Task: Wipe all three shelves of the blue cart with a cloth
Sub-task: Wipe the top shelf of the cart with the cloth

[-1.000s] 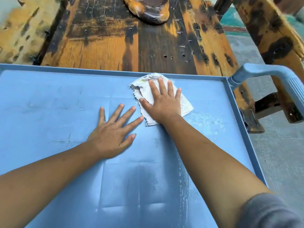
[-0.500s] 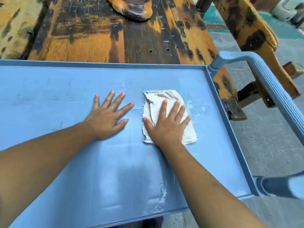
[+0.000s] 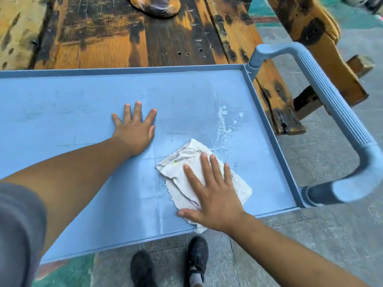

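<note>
Cloth (image 3: pixel 187 163), off-white frayed terry folded roughly rectangular, lies flat on the blue cart's smooth plastic top shelf (image 3: pixel 62 104), at its near edge toward the right corner, beside foamy wet streaks (image 3: pixel 221 121). Of the hands, the right hand (image 3: pixel 213 193) presses it with fingers straight and spread; the left hand (image 3: pixel 134 131) rests flat on bare shelf nearby.

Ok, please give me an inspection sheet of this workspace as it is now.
Surface: blue cart's top shelf, whitish wet streaks near its right end.
Job's things: white cloth lies flat by the front rim; lower shelves not in view.
Clutter: nothing seen.
Grippers: right hand presses flat on the cloth; left hand rests flat on bare shelf, apart from it.
Cables: nothing seen.
Surroundings: cart handle at right; stained wooden bench behind; paved floor, black shoes below.
</note>
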`<state>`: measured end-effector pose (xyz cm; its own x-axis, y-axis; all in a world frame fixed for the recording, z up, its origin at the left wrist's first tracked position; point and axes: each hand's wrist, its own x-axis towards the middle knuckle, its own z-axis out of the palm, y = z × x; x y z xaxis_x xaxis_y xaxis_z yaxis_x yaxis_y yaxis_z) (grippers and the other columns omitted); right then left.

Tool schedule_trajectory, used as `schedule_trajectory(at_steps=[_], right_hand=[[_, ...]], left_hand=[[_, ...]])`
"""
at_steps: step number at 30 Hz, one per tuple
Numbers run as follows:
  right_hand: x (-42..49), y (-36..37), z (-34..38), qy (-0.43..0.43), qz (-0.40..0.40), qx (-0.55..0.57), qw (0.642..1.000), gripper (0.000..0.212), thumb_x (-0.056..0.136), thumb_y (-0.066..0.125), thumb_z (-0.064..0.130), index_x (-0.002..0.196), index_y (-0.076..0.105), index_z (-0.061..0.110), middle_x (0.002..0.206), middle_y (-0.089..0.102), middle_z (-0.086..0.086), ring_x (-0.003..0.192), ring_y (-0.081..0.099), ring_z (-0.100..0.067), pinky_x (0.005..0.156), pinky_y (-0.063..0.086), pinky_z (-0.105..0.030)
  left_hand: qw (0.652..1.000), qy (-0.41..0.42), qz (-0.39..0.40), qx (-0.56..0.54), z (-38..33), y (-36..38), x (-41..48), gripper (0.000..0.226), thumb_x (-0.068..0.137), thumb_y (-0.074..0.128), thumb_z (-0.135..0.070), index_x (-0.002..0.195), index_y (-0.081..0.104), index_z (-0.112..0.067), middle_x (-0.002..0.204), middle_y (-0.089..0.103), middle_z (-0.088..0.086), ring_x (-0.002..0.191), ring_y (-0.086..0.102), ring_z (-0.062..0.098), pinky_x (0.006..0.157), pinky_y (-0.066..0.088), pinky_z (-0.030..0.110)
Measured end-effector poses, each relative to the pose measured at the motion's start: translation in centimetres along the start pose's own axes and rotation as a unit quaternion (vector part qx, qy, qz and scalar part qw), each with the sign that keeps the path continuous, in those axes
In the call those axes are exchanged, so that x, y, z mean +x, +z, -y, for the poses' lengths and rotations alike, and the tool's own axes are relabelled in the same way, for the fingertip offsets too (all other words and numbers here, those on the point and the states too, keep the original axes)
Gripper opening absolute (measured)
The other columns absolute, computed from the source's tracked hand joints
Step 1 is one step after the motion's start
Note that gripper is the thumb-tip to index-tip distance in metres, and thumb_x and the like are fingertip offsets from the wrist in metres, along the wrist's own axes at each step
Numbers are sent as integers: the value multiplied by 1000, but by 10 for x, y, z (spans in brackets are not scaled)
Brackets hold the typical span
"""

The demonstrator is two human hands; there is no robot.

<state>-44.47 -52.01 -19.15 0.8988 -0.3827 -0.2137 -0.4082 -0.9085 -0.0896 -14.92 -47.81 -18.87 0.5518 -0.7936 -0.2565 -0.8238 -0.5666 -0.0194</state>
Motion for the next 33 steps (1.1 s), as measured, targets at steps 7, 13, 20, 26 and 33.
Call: schedule_trajectory(at_steps=[7,13,20,26,33], right_hand=[[-8,-11,-88,-189,8,-62,980,99,82,32,88,160,4,33,169,-3,-8,154,-5,-37,119,8,-66],[11,-13,-116,-252,16,-68,965,98,81,31,89,159,6,37,169,-2,-2,155,-3,-35,119,11,-66],[96,-34,-126,-140,-6,-35,990,97,78,31,91,158,7,42,169,-2,2,155,-2,-32,121,5,-60],[202,-48,-132,-3,-24,1,1000,98,72,21,93,156,-2,47,168,-11,9,155,-11,-27,121,-1,-60],[274,-55,-138,135,-48,16,990,107,69,13,96,158,-1,38,168,-11,0,154,-12,-31,120,-5,-60]], left_hand=[[993,52,-54,-88,-31,-8,12,70,89,35,8,153,21,-16,161,14,13,150,10,27,115,10,65],[995,39,-58,-74,-59,-3,34,56,97,28,-50,151,18,-37,159,12,10,148,2,35,107,5,77],[993,48,-77,-71,-55,11,40,59,96,12,-55,153,8,-37,165,1,1,151,-5,27,110,-2,73],[990,40,-100,-86,-55,17,44,61,95,11,-56,152,16,-33,164,7,1,151,-3,23,112,0,70],[992,37,-101,-63,-54,21,45,65,94,11,-62,154,7,-37,165,4,1,151,-5,24,113,1,68]])
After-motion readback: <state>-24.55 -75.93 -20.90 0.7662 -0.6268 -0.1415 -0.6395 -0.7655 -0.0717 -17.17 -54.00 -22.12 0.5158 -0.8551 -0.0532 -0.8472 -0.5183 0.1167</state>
